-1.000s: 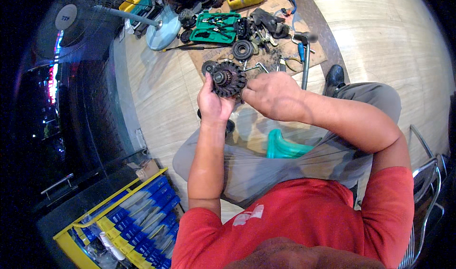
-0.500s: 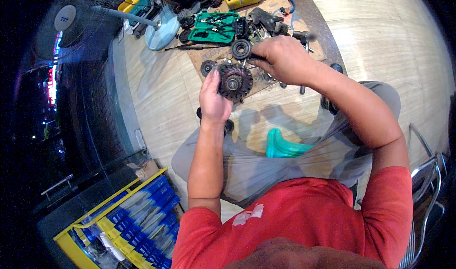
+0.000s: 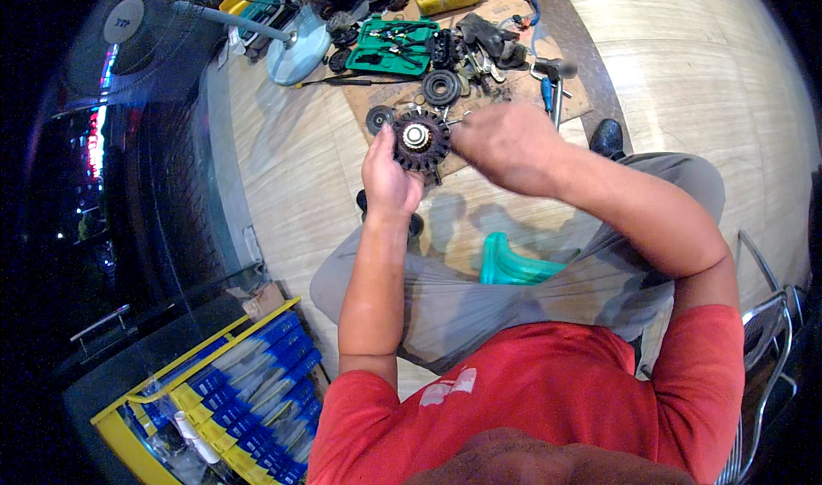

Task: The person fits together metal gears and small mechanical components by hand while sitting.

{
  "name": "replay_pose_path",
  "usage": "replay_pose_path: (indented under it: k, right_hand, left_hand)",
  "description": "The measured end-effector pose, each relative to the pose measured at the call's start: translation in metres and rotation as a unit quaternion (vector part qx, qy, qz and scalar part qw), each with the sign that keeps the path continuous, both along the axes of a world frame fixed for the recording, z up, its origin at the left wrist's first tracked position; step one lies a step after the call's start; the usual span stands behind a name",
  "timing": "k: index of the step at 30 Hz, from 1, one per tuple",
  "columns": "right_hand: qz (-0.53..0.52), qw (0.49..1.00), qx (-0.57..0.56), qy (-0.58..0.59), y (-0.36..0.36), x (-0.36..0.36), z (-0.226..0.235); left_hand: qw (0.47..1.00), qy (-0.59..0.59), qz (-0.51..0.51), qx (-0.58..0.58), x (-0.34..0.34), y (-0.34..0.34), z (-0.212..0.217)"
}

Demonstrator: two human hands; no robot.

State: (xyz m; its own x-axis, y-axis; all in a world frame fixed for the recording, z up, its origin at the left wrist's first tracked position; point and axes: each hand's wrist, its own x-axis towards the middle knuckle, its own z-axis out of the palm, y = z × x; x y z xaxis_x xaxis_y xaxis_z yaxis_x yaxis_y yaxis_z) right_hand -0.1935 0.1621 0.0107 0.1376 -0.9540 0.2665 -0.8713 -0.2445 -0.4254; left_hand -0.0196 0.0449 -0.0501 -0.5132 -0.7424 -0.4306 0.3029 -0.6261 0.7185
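Left hand (image 3: 387, 177) clamped on toothed metal gear wheel (image 3: 419, 141), upper centre of frame. Right hand (image 3: 505, 145) touching its rim, fingers curled (contents unclear). Likely heavy, rigid, greasy: grip by rim. Beyond, green tool case (image 3: 394, 47).

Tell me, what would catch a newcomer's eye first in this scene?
At the centre, the left hand holds up a dark toothed round part, and the right hand is at its edge. Beyond them, a sheet of cardboard on the floor is strewn with dark metal parts beside an open green tool case. At lower left sits a yellow tray of blue packets.
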Motion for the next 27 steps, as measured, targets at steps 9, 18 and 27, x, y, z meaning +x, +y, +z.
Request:
replay_pose_path:
  k: [9,18,27]
  right_hand:
    - [0.018,0.999,0.036,-0.027,0.001,0.01,-0.008]
    - [-0.026,0.991,0.047,-0.119,-0.018,-0.039,-0.005]
    - [-0.03,0.999,-0.006,-0.021,-0.011,-0.029,-0.005]
  left_hand:
    - [0.999,0.003,0.013,0.031,0.008,-0.005,-0.012]
    - [0.995,0.016,-0.085,-0.044,-0.001,0.008,0.015]
    - [0.999,0.002,-0.04,-0.015,-0.004,0.006,0.005]
